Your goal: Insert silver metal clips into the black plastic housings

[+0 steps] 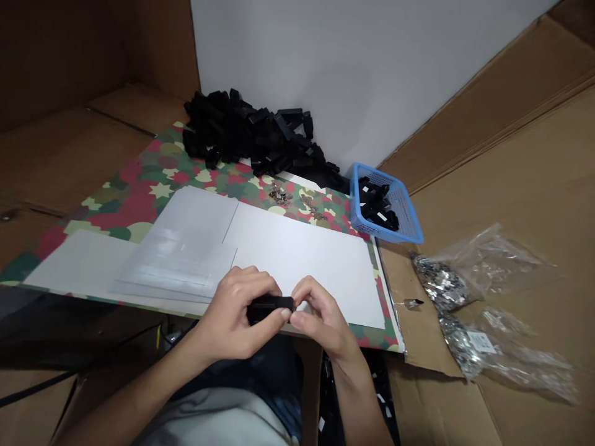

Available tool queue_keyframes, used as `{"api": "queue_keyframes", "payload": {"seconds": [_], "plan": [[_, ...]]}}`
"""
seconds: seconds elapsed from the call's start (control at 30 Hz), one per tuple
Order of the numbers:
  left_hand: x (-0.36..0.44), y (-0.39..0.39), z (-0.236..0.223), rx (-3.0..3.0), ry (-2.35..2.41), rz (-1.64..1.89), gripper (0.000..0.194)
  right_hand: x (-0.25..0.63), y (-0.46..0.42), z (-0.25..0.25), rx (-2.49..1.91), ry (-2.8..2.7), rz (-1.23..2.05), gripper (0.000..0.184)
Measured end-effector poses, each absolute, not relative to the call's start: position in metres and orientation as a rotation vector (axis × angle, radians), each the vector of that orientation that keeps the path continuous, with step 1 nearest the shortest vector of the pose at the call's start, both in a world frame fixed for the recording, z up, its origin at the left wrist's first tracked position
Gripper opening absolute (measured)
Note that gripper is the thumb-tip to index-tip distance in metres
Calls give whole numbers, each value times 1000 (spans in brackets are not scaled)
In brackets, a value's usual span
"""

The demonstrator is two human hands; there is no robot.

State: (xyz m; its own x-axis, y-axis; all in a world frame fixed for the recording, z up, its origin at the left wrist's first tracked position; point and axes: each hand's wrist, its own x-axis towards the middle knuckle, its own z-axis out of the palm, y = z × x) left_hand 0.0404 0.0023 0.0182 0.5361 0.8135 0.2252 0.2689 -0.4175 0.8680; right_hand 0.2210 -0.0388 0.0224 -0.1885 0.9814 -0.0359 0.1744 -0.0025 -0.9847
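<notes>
Nearest the lens, grasps black case (272,303) with left hand (242,313), long axis running sideways, right end against bunched fingers of right hand (323,313), hold there unclear. Beyond, nearer right hand: blue basket (408,217).

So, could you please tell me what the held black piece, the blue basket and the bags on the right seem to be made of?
Black piece: probably hard plastic, fairly matte, judging by its straight edges, though painted metal is possible.
Blue basket: most likely moulded plastic, slightly glossy, with perforated walls.
Bags: apparently thin, glossy plastic film, creased and see-through.
</notes>
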Motion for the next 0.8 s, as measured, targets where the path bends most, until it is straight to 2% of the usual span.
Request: {"api": "queue_keyframes", "payload": {"seconds": [0.17,0.4,0.8], "plan": [[38,-1,19,2117,936,842,10,223,-40,33,-1348,-1701,1061,7],[38,-3,20,2192,968,899,9,220,-44,32,-1311,-1868,723,9],[39,-1,21,2167,997,834,14,216,-47,31,-1350,-1845,610,9]]}}
